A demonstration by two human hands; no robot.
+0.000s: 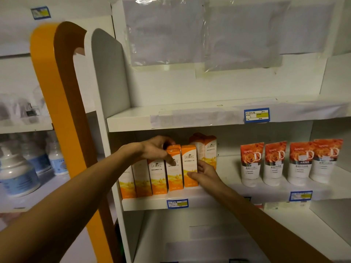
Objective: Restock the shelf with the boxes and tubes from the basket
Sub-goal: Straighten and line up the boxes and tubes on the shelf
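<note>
On the middle shelf [218,194], a box [174,168] is gripped at its top by the left hand [155,149] and steadied by the open right hand [206,172]; alignment is judged underway, release next.

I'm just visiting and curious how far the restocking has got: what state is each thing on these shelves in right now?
Orange boxes: upright, in a row on the middle shelf.
Left hand: gripping the top of one box.
Right hand: open, pressed against the row's right end.
Rose tubes: standing cap-down, side by side.
Upper shelf: bare.
White bottles: upright, left unit.
</note>
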